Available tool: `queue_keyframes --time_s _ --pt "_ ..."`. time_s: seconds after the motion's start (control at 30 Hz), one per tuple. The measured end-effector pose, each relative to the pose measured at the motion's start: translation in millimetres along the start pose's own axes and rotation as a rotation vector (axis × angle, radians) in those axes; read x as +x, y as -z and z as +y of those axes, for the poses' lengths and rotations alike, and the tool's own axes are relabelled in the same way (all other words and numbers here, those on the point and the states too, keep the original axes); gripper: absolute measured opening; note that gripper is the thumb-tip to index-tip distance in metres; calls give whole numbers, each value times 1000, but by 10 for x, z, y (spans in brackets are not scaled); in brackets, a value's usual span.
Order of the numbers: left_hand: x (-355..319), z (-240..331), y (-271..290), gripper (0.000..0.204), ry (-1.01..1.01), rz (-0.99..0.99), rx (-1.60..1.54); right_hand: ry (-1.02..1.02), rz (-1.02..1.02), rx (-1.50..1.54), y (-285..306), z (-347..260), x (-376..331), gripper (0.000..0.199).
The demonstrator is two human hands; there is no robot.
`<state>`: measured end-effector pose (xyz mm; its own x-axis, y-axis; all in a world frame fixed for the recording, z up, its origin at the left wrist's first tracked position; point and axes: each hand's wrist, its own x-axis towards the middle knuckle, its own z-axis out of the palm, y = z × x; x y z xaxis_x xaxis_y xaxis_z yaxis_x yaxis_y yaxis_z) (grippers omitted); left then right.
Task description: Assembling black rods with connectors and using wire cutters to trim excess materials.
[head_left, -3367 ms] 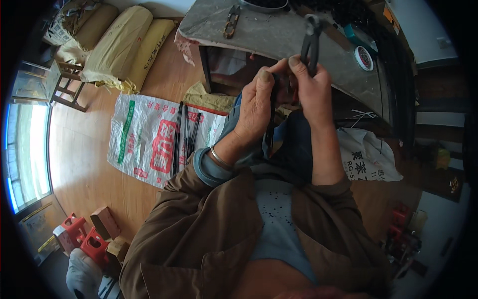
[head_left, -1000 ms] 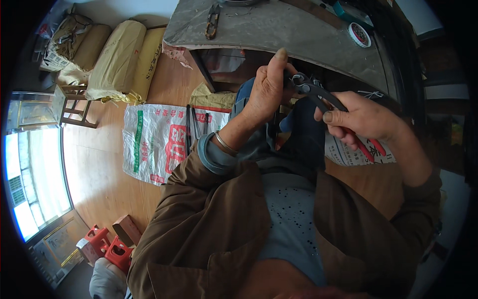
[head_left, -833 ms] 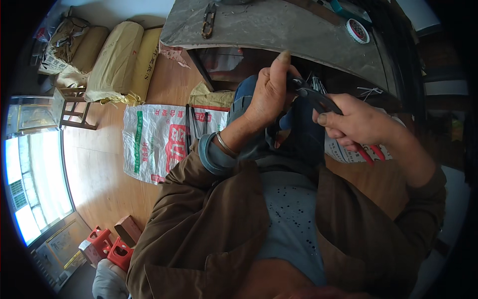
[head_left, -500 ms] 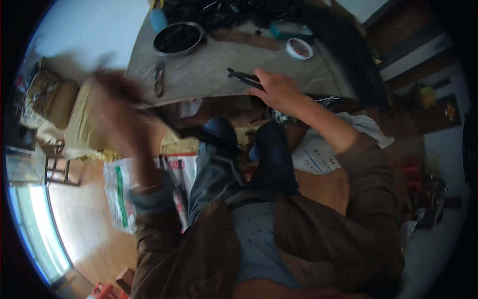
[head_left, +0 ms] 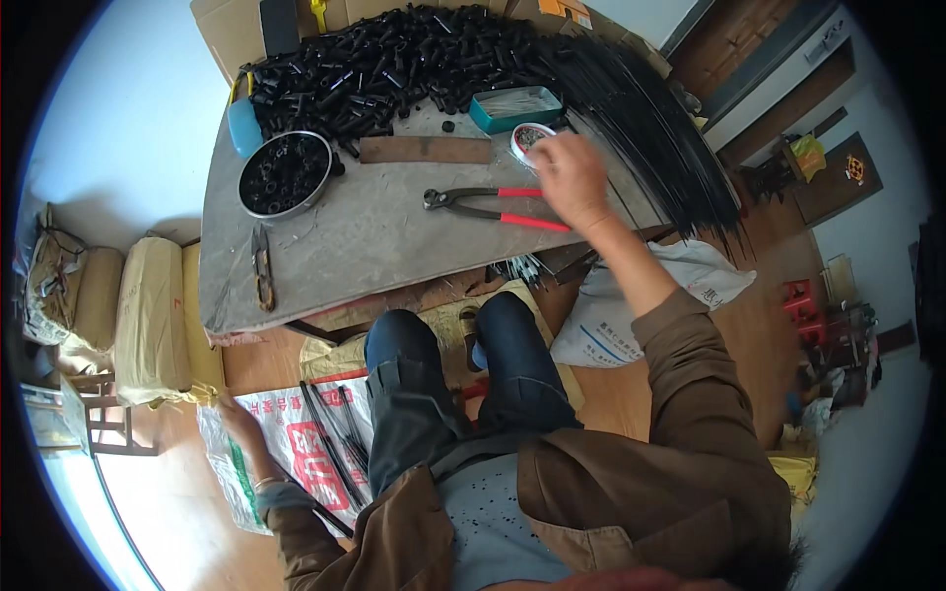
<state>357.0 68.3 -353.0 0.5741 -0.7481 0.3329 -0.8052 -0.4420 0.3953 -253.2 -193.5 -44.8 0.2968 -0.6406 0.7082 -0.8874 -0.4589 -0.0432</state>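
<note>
My right hand [head_left: 574, 182] is over a small round white tub [head_left: 530, 141] of tiny pieces, fingers bunched and pointing down at its rim; whatever is between them is hidden. Just left of that wrist lie end-cutting pincers [head_left: 490, 203] with red handles, flat on the grey table [head_left: 365, 222]. Low at the left, beside a wrapped yellow roll, hangs my left hand [head_left: 239, 424], its fingers blurred. Near it, long black strips [head_left: 335, 433] rest on a printed white sack [head_left: 286, 424] on the floor.
A heap of short black tubes [head_left: 394, 64] covers the table's back, with long black strips [head_left: 645, 123] at right. A metal bowl [head_left: 283, 212], scissors [head_left: 262, 266], a flat wooden piece [head_left: 424, 150] and a teal box [head_left: 512, 123] also lie there. Wrapped rolls [head_left: 153, 315] stand left.
My right hand has let go of the pincers, which now lie on the table, and moved to the tub. My left hand has dropped from table height toward the floor sack. The view has shifted.
</note>
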Motion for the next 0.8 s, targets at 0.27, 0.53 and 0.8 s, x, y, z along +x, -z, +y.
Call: queue_keyframes --time_s 0.27,0.53,0.8 --pt "-959 349 -632 76 541 -493 276 -434 -110 -491 -145 1722 55 27" --pt "-600 1181 -407 49 129 -783 -118 -505 -569 -640 -107 1817 527 32" --pt "-423 2097 288 31 -131 -742 -433 -609 -424 -346 360 2158 772 30"
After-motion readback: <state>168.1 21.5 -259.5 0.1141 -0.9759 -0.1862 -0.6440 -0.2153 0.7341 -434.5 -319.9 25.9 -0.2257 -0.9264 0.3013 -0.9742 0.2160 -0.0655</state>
